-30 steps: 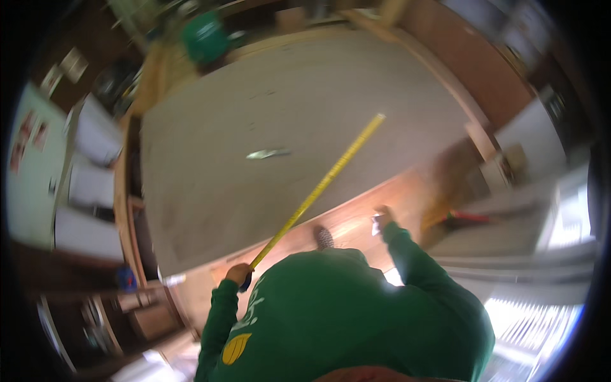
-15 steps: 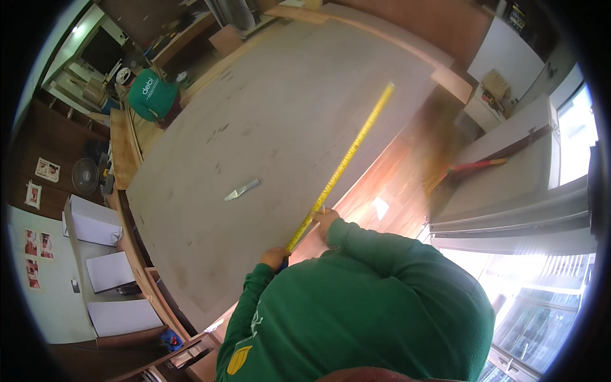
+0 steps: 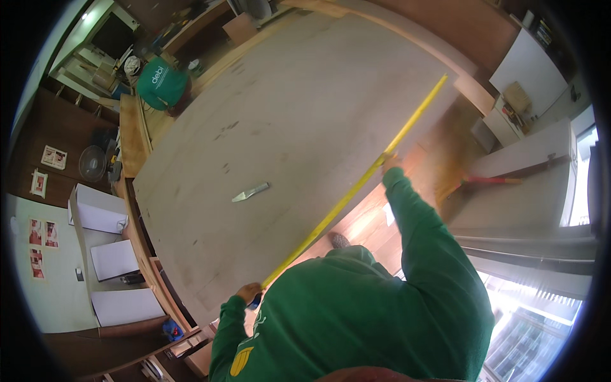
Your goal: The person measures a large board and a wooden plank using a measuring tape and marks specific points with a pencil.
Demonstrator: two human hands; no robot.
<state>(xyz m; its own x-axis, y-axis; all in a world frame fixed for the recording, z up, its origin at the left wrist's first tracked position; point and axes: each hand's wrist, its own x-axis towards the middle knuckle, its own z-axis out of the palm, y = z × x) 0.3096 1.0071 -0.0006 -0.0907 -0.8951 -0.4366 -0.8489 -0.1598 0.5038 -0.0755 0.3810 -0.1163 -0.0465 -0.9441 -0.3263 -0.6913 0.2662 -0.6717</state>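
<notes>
A large grey-brown board lies in front of me. A yellow tape measure is drawn out long along its near right edge, its far end by the board's far right corner. Low at the near edge, my left hand is closed round the dark blue tape case. My right hand, arm stretched forward and slightly blurred, is closed on the tape blade about two thirds along. A silver pointed tool, resembling a cutter knife, lies on the board left of the tape, touched by neither hand.
A person in a green shirt crouches beyond the board's far left side. White box-like units and a fan stand at the left. On the right are a red-handled broom, a white cabinet and a bright window.
My right hand has slid forward and right along the tape, away from my left hand. The left hand moved down and left, and more blade is out. My view shifted slightly.
</notes>
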